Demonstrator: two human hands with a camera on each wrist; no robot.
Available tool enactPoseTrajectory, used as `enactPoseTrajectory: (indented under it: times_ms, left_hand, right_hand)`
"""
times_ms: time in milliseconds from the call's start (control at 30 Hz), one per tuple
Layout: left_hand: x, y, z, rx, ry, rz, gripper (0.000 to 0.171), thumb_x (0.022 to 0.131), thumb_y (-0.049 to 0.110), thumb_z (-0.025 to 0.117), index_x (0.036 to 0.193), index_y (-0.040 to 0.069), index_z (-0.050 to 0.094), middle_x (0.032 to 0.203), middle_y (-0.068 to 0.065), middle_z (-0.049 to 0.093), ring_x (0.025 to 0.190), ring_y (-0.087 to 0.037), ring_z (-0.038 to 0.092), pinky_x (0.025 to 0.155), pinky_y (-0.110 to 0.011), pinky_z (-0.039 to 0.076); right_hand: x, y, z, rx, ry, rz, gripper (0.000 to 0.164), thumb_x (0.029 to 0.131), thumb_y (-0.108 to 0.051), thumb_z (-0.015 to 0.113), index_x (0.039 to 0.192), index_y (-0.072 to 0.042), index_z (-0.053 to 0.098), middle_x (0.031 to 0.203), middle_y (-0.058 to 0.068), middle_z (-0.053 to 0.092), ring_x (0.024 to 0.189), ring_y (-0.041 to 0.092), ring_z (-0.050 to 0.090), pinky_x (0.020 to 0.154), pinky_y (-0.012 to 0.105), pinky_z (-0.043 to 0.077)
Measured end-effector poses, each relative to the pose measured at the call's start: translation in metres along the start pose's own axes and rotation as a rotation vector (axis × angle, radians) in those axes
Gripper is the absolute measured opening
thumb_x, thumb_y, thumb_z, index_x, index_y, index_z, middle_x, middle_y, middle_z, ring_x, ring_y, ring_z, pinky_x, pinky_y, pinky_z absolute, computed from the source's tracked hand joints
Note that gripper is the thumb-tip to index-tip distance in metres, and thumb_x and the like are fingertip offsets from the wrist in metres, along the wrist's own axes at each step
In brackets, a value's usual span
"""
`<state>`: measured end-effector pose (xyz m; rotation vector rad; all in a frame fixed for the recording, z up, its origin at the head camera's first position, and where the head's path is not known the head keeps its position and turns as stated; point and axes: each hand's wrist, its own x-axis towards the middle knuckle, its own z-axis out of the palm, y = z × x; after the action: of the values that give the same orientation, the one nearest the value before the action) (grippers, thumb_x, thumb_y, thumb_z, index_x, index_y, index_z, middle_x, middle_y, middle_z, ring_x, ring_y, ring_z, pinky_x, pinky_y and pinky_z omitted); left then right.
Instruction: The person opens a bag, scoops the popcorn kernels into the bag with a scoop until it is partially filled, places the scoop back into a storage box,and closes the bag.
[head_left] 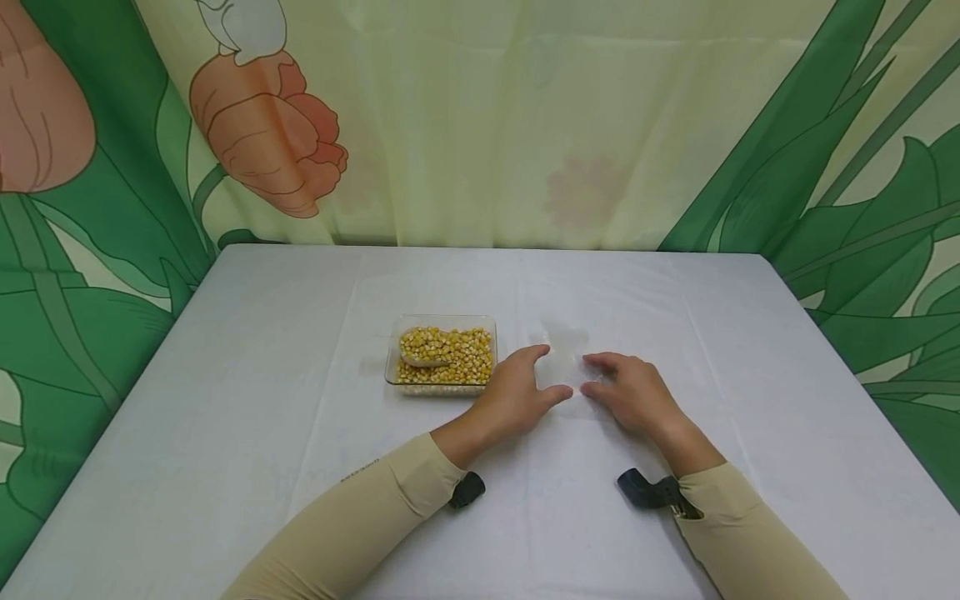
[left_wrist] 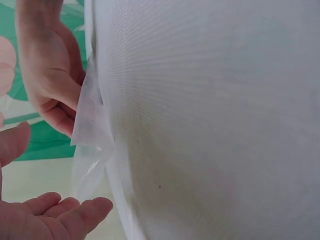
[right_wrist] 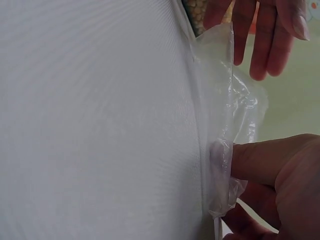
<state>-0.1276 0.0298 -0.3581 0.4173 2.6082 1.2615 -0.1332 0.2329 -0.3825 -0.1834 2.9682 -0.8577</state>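
Note:
A clear plastic bag (head_left: 566,343) stands on the white cloth between the two hands, crinkled and thin. My right hand (head_left: 633,390) pinches its right side, the thumb showing through the film in the right wrist view, where the bag (right_wrist: 216,95) rises from the cloth. On the bag's other side is my left hand (head_left: 517,390), thumb and fingers spread apart with nothing between them. In the left wrist view its fingertips (left_wrist: 97,209) are close by the film. Left of the hands sits a clear rectangular container (head_left: 392,367) of yellow corn kernels (head_left: 472,358), with a kernel-filled scoop (head_left: 427,363) lying in it.
A white cloth (head_left: 225,433) covers the table, with faint fold lines. Behind the table hangs a curtain (head_left: 465,125) printed with leaves and flowers. Black devices (head_left: 645,490) are strapped under both wrists. The left forearm passes just in front of the container.

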Motion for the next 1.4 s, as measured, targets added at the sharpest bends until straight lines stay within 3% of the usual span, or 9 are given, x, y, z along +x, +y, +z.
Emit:
enactPoseTrajectory:
  times_ms: [267,500,700,933,1100,1400]
  left_hand:
    - [0.000,0.000,-0.001,-0.004,-0.004,0.004,0.065,0.092,0.028,0.075,0.144,0.000,0.048,0.145,-0.013,0.052,0.136,-0.026,0.046,0.112,-0.037,0.037]
    - [0.000,-0.001,-0.001,-0.031,-0.019,-0.003,0.067,0.093,0.026,0.074,0.148,0.001,0.045,0.142,-0.015,0.054,0.127,-0.027,0.054,0.105,-0.038,0.045]
    - [0.001,-0.001,0.000,-0.057,-0.017,-0.021,0.068,0.093,0.025,0.074,0.149,0.002,0.042,0.144,-0.014,0.052,0.125,-0.025,0.057,0.102,-0.037,0.048]
    - [0.004,0.002,0.000,-0.095,0.024,-0.036,0.068,0.094,0.022,0.073,0.150,0.001,0.041,0.149,-0.014,0.048,0.124,-0.023,0.058,0.102,-0.035,0.048]
    - [0.003,0.002,-0.001,-0.163,0.059,-0.029,0.066,0.094,0.021,0.074,0.149,0.003,0.044,0.148,-0.011,0.049,0.123,-0.021,0.059,0.096,-0.032,0.052]
    - [0.001,0.001,-0.003,-0.279,0.217,0.062,0.055,0.093,0.013,0.074,0.143,0.004,0.053,0.141,-0.008,0.057,0.116,-0.018,0.063,0.085,-0.027,0.057]
  right_hand:
    - [-0.002,-0.001,-0.003,0.031,0.003,0.054,0.041,0.091,-0.016,0.071,0.128,0.000,0.066,0.116,0.020,0.068,0.107,0.034,0.061,0.094,0.053,0.048]
    - [-0.004,-0.004,-0.003,0.043,-0.009,0.092,0.041,0.093,-0.017,0.071,0.129,0.000,0.065,0.116,0.020,0.068,0.107,0.034,0.061,0.094,0.053,0.049]
    - [-0.007,-0.006,-0.003,0.064,0.004,0.094,0.040,0.093,-0.017,0.071,0.129,-0.001,0.066,0.110,0.017,0.068,0.100,0.032,0.060,0.084,0.046,0.052]
    - [-0.010,-0.011,-0.008,0.088,0.028,0.042,0.039,0.093,-0.019,0.072,0.128,-0.004,0.067,0.108,0.013,0.069,0.101,0.032,0.061,0.073,0.035,0.050]
    - [-0.013,-0.018,-0.012,0.098,0.038,0.017,0.038,0.092,-0.019,0.073,0.127,-0.004,0.068,0.102,0.010,0.070,0.099,0.031,0.061,0.070,0.034,0.050]
    - [-0.019,-0.028,-0.018,0.102,0.067,-0.021,0.037,0.091,-0.019,0.075,0.125,-0.004,0.070,0.094,0.007,0.071,0.082,0.024,0.059,0.061,0.031,0.048]
